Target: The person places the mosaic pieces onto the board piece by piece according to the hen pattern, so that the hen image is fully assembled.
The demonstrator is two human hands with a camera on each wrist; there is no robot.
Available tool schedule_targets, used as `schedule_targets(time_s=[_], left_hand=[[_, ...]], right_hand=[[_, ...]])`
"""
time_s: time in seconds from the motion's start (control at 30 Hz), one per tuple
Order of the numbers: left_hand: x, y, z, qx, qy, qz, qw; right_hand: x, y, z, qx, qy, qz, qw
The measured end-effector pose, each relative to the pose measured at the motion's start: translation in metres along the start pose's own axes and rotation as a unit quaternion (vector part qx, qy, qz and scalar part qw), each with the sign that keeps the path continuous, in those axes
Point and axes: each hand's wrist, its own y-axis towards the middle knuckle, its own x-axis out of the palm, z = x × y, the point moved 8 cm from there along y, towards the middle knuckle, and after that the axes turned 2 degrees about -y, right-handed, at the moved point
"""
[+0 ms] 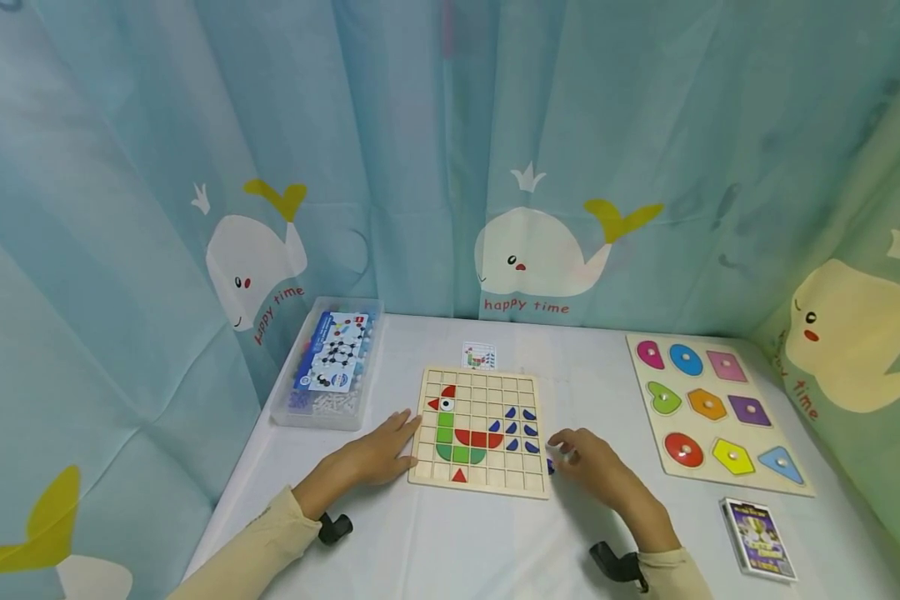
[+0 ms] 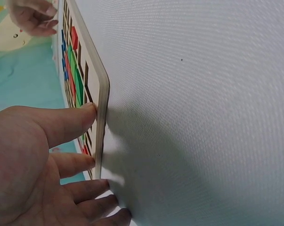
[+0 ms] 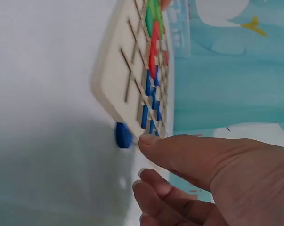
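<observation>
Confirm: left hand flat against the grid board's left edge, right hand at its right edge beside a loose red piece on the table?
Not quite: the loose piece is blue, not red, as the right wrist view shows. The rest holds: the left hand lies flat against the grid board on its left edge, and the right hand is at its right edge.

The left hand (image 1: 375, 454) lies flat with its fingers (image 2: 68, 123) straight and a little spread. The right hand (image 1: 592, 462) rests palm down, its fingers (image 3: 179, 155) loosely bent. Both forearms reach forward.
</observation>
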Motion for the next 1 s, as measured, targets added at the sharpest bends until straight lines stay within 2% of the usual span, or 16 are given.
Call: schedule_targets(time_s=[0.1, 0.23, 0.37, 0.53, 0.77, 1.0], left_hand=[[0.001, 0.001, -0.001, 0.001, 0.001, -0.001, 1.0], [0.001, 0.001, 0.0, 0.0, 0.003, -0.003, 1.0], [-0.001, 0.001, 0.0, -0.001, 0.0, -0.005, 1.0], [0.0, 0.002, -0.001, 0.004, 0.0, -0.005, 1.0], [0.001, 0.002, -0.002, 0.0, -0.005, -0.005, 1.0], [0.0, 0.001, -0.002, 0.002, -0.005, -0.005, 1.0]], right_hand=[[0.009, -0.001, 0.005, 0.014, 0.01, -0.019, 1.0], [0.014, -0.003, 0.007, 0.027, 0.003, -0.023, 0.999], [0.014, -0.004, 0.008, 0.042, -0.041, -0.023, 0.998], [0.008, -0.008, 0.016, 0.084, -0.099, -0.025, 0.991], [0.006, -0.009, 0.016, 0.078, -0.073, -0.028, 0.994], [0.007, -0.009, 0.014, 0.077, -0.076, -0.02, 0.994]])
